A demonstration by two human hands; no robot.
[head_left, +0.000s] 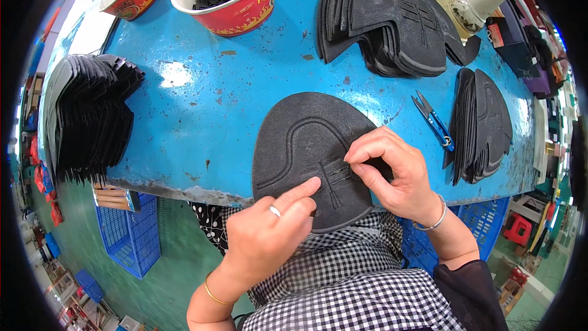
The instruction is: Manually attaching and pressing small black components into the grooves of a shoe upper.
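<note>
Touching a black curved piece at the near edge of a blue table.
The right hand has thumb and forefinger together over the piece's right side; what is between them, one cannot tell. The left hand lays its forefinger on the piece, its grip not clear.

Bright; white glare patches on blue tabletop; fisheye-bent edges, dark corners.
</note>
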